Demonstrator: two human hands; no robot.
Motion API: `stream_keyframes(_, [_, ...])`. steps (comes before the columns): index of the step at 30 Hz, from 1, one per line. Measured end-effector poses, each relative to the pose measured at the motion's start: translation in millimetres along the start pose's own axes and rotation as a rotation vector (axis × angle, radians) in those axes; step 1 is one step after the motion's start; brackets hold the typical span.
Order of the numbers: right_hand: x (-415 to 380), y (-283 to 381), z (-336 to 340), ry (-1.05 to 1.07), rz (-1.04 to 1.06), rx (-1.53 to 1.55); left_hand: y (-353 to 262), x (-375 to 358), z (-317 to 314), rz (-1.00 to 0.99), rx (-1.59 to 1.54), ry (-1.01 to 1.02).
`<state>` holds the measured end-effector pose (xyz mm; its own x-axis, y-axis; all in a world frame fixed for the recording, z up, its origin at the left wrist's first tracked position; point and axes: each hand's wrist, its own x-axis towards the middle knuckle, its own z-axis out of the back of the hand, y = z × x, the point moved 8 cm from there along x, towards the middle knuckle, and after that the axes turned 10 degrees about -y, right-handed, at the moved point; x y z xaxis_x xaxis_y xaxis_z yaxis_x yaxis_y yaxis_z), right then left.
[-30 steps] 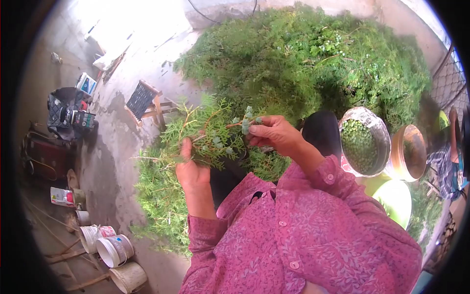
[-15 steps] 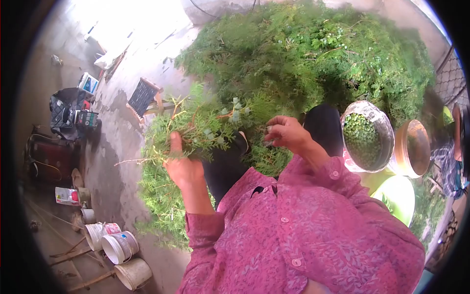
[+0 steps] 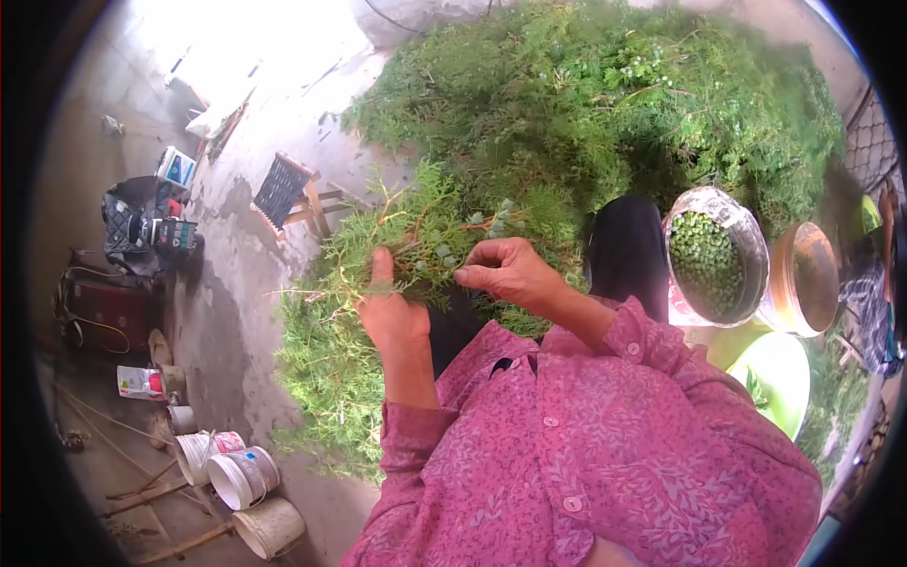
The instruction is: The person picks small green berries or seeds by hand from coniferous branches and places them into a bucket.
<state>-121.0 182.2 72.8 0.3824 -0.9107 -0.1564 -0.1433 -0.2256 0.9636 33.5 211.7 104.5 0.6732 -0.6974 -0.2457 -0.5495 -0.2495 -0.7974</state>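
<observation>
My left hand (image 3: 389, 317) grips a leafy green branch (image 3: 416, 222), its thumb on top of the stems. Bluish-green cones (image 3: 444, 253) show on the branch's right side. My right hand (image 3: 510, 274) is at these cones, thumb and forefinger pinched together; what lies between the fingertips is too small to make out. To the right of my knee stands a white-rimmed bucket (image 3: 746, 248) with many small green cones (image 3: 704, 255) inside.
A large heap of green branches (image 3: 586, 104) lies ahead. Right of the bucket are an orange-brown bucket (image 3: 792, 274) and a bright green basin (image 3: 792, 378). A small woven stool (image 3: 282, 192) and several white buckets (image 3: 241, 477) stand at left.
My right hand has moved left to the cones on the branch, and its fingers have closed. My left hand and the branch have shifted slightly right in view.
</observation>
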Motion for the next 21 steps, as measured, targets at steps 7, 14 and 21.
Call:
stream_keyframes(7, [-23.6, 28.7, 13.1, 0.049, -0.007, 0.369, 9.3, 32.0, 26.6, 0.106, -0.060, -0.082])
stream_keyframes(14, [-5.0, 23.3, 7.6, -0.017, -0.039, 0.127, 22.3, 13.1, 13.5, 0.058, 0.032, -0.046])
stream_keyframes(21, [-1.0, 28.2, 14.4, -0.204, 0.332, -0.286, 22.5, -8.3, -5.8, -0.008, 0.054, 0.050])
